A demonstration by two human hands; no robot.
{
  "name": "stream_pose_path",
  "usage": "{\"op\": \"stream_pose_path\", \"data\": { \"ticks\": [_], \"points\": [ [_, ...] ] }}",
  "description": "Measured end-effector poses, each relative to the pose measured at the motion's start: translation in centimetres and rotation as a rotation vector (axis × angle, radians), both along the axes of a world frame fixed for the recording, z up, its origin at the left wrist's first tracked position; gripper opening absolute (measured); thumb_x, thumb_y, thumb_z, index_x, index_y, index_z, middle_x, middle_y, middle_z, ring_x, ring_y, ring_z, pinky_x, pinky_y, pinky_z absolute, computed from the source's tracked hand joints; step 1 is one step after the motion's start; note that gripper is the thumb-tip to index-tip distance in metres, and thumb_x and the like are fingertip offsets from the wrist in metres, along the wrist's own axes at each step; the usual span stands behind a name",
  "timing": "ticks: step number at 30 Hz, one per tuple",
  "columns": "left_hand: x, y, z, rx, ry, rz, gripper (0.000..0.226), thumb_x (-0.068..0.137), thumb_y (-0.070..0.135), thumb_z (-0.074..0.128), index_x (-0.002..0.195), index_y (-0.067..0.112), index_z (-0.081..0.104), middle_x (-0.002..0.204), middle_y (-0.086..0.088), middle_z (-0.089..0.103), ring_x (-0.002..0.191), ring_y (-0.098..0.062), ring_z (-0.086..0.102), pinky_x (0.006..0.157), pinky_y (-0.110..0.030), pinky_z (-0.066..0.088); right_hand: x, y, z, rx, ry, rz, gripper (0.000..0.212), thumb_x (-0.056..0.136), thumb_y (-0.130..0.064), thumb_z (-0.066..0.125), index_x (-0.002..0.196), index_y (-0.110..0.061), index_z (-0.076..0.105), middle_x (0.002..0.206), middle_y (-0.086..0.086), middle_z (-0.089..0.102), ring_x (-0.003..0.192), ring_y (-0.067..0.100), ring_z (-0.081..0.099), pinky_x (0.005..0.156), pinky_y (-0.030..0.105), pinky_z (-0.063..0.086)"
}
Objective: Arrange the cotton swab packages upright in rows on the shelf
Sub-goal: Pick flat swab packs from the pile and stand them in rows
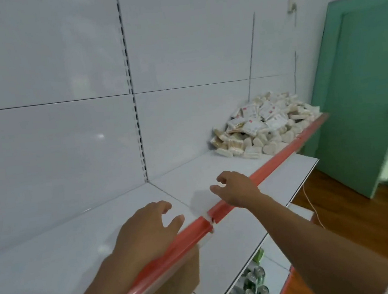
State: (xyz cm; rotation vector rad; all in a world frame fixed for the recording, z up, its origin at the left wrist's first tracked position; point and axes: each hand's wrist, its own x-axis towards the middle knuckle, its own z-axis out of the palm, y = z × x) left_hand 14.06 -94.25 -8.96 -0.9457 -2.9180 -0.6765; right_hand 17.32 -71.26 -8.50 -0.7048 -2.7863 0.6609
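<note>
A loose heap of cotton swab packages lies at the far right end of the white shelf, some flat, some heart-shaped. My left hand hovers over the shelf near its red front strip, fingers relaxed and holding nothing. My right hand reaches over the red strip a little farther right, fingers loosely spread, also empty. Both hands are well short of the heap.
A red price strip runs along the shelf's front edge. A lower white shelf juts out below, with green cans beneath it. A green door stands at the right over a wooden floor.
</note>
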Motion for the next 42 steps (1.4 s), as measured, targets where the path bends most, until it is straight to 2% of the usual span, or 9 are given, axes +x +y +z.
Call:
{"op": "stream_pose_path", "data": {
  "ticks": [11,15,20,25,29,33,36,38,42],
  "points": [
    [-1.6,23.3,-1.2,0.022,-0.046,0.026,0.053,0.096,0.059,0.048,0.142,0.034,0.047,0.141,0.016,0.052,0.128,-0.008,0.051,0.104,-0.027,0.04,0.7,23.3,-0.7,-0.042,0.013,-0.059,0.05,0.093,-0.038,0.057,0.139,-0.02,0.05,0.143,0.002,0.05,0.127,0.023,0.05,0.102,0.035,0.041],
    [-3.9,27.4,-1.3,0.014,-0.041,0.056,0.05,0.096,0.058,0.048,0.14,0.034,0.049,0.141,0.016,0.052,0.128,-0.007,0.05,0.105,-0.027,0.037,-2.3,27.1,-1.6,-0.03,0.055,-0.032,0.051,0.092,-0.035,0.06,0.14,-0.023,0.048,0.144,0.0,0.046,0.125,0.021,0.05,0.1,0.033,0.041],
    [-7.4,31.1,-2.2,0.022,-0.051,0.079,0.047,0.097,0.056,0.048,0.139,0.033,0.05,0.138,0.015,0.053,0.126,-0.007,0.05,0.104,-0.026,0.037,-6.4,30.1,-2.2,0.151,0.009,0.051,0.055,0.095,-0.037,0.056,0.146,-0.025,0.039,0.149,0.0,0.04,0.128,0.024,0.049,0.101,0.035,0.04],
    [-11.9,35.7,-1.9,0.122,-0.059,0.08,0.046,0.097,0.054,0.05,0.137,0.031,0.053,0.139,0.015,0.055,0.125,-0.008,0.053,0.094,-0.023,0.035,-9.8,32.4,-3.3,0.247,-0.07,0.087,0.041,0.094,-0.036,0.053,0.133,-0.026,0.052,0.138,-0.002,0.048,0.119,0.024,0.053,0.094,0.035,0.048],
    [-14.4,38.2,-1.2,0.211,-0.066,0.072,0.045,0.095,0.055,0.053,0.133,0.031,0.056,0.134,0.016,0.059,0.122,-0.007,0.055,0.093,-0.024,0.036,-10.4,33.7,-3.6,0.247,0.023,0.128,0.03,0.094,-0.031,0.054,0.121,-0.023,0.063,0.128,-0.005,0.059,0.108,0.02,0.059,0.089,0.034,0.049],
    [-15.9,38.5,-2.6,0.466,-0.103,0.058,0.034,0.093,0.047,0.062,0.122,0.03,0.064,0.119,0.021,0.064,0.111,-0.001,0.06,0.102,-0.03,0.046,-9.5,34.2,-3.9,0.095,0.295,0.108,0.028,0.095,-0.037,0.059,0.118,-0.026,0.07,0.115,-0.012,0.069,0.097,0.008,0.064,0.086,0.029,0.049],
    [-15.9,38.6,-4.0,0.655,-0.116,0.043,0.034,0.092,0.041,0.064,0.125,0.03,0.064,0.117,0.021,0.066,0.109,0.005,0.059,0.103,-0.033,0.048,-9.2,33.3,-3.3,-0.367,0.515,0.068,0.013,0.092,-0.032,0.066,0.099,-0.027,0.075,0.089,-0.014,0.075,0.081,0.002,0.069,0.077,0.026,0.056],
    [-15.6,39.0,-4.3,0.716,-0.156,0.005,0.044,0.091,0.05,0.063,0.132,0.036,0.058,0.127,0.024,0.061,0.118,0.007,0.054,0.107,-0.028,0.044,-9.7,32.1,-2.6,-0.657,0.587,0.111,0.008,0.092,-0.024,0.067,0.09,-0.026,0.074,0.085,-0.007,0.075,0.079,0.006,0.071,0.07,0.024,0.057],
    [-15.3,39.8,-4.0,0.818,-0.271,-0.074,0.069,0.081,0.071,0.056,0.143,0.045,0.042,0.141,0.028,0.049,0.13,0.009,0.045,0.107,-0.019,0.039,-11.4,29.7,-2.7,-0.73,0.551,0.262,0.013,0.093,-0.03,0.065,0.094,-0.024,0.076,0.087,-0.008,0.074,0.084,0.01,0.071,0.077,0.034,0.059]
  ]
}}
